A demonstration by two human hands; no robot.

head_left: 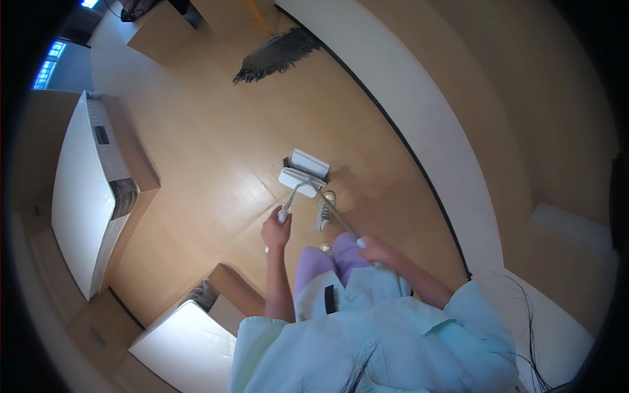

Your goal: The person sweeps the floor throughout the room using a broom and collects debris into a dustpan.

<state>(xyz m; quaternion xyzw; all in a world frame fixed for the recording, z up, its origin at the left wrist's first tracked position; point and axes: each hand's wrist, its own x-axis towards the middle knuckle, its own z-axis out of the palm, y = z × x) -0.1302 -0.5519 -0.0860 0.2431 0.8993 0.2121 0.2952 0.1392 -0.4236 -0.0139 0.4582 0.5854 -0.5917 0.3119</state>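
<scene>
At the near ends of two slim handles are the person's two hands. The left hand [276, 231] curls its fingers round a white handle [289, 201]; the right hand [380, 252], nearer the body, has its fingers wrapped about a pale pole [339, 215]. How firmly either set of fingers squeezes, I cannot tell. Both shafts look light, stiff and smooth, perhaps slippery in a damp palm, so the thicker grip ends seem the right place to hold. Between the fingers of both hands and a little beyond are two shoes [323, 213]. Just past them, straight ahead of the left fingers and slightly right, the handles meet at one white cleaning head [310, 162] with two pale panels, low by the floor [216, 144]; whether it is one tool or two set together is unclear. It probably weighs little, and its thin panels could crack if knocked. Left of the left fingers are two white mattresses, one close behind [183, 344], one farther ahead [82, 196]. Farthest, well ahead of the left fingers, lies one dark, fringed mop [278, 56] with one orange handle [257, 16].
</scene>
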